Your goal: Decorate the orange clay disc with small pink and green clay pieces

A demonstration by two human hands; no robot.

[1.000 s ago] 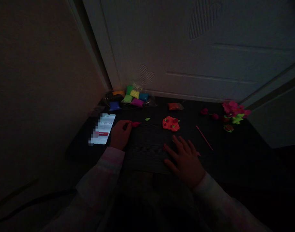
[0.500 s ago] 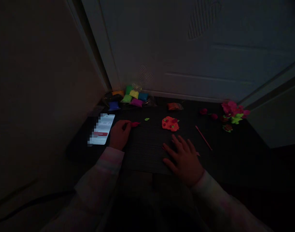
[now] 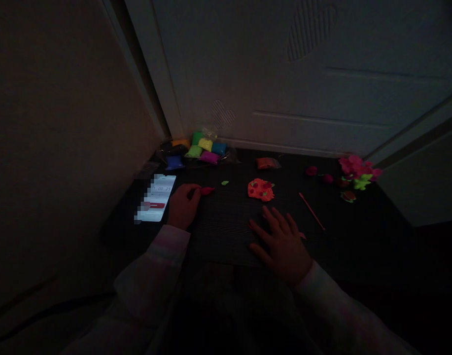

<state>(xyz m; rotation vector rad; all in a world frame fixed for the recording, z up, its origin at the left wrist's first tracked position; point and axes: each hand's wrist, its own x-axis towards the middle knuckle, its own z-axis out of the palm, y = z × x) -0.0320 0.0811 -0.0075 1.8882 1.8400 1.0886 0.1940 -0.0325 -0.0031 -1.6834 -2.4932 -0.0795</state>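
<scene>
Orange clay lies past the splayed right hand; a phone sits beside the left hand pinching red clay.

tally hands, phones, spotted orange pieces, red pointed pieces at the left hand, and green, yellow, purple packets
Hands (left, right): 2
Red pointed piece: 1
Spotted orange piece: 1
Phone: 1
Green packets: 2
Yellow packet: 1
Purple packet: 1
Total: 9

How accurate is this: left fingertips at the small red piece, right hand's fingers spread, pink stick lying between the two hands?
One slip: the pink stick lies to the right of the right hand, as the head view shows. The left hand does have its fingertips at the small red piece.
</scene>
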